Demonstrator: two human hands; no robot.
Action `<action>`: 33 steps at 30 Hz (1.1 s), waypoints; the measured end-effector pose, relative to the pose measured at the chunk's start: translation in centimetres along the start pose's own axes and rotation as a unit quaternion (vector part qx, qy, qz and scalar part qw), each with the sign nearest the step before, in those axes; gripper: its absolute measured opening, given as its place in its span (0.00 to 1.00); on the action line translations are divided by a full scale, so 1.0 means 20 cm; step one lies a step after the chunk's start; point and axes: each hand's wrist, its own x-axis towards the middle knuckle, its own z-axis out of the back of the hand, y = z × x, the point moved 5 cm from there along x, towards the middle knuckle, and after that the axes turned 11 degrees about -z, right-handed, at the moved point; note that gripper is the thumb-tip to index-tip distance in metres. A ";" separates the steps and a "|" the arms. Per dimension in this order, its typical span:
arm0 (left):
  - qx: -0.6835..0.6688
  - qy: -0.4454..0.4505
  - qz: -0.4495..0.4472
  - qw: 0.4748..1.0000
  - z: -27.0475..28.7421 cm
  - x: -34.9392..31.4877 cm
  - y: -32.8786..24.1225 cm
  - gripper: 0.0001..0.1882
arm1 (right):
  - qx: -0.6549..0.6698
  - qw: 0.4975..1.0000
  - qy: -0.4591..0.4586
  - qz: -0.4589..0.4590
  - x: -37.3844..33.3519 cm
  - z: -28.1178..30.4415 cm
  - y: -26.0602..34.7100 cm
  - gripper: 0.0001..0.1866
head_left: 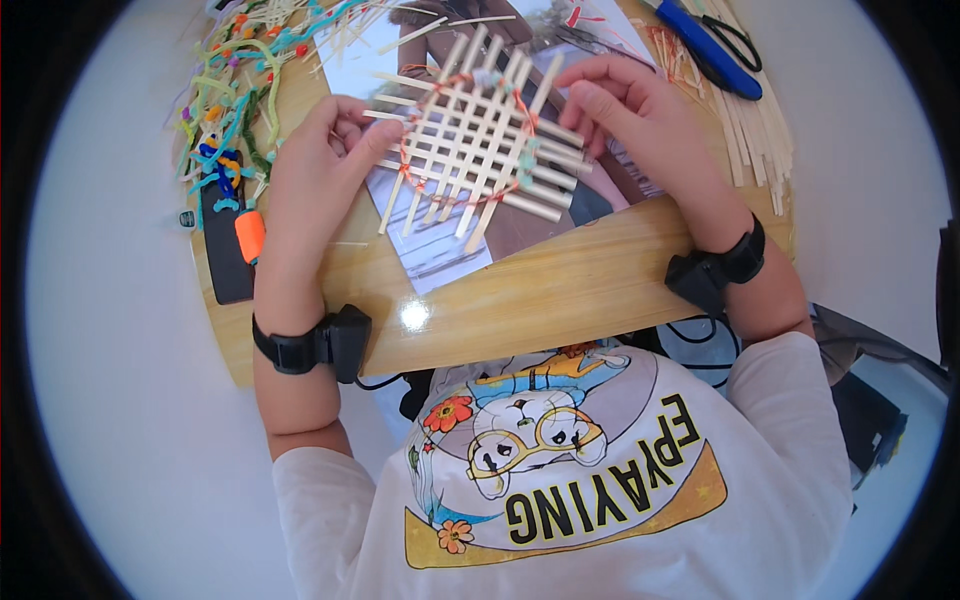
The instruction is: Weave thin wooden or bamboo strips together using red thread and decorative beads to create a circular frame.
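Woven lattice of pale strips (468, 142), orange and pale-green cord (410, 165) twisted in a ring around it, is between both hands over the far part of bench (540, 283), above picture sheet (432, 268); contact with sheet unclear. Left hand (345, 140): grip pinching lattice's left edge, thumb on top. Right hand (622, 108): fingers curled at right strip ends, can't tell if grip is clenched or just touching. Far left, tangled fuzzy stems (262, 95); far right, blue-handled tool (712, 52) by loose strips (752, 150)
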 end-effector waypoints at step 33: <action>0.023 -0.237 -0.089 0.967 0.11 0.03 0.10 0.21 | -0.176 0.965 -0.153 0.119 -0.01 0.01 0.00 0.20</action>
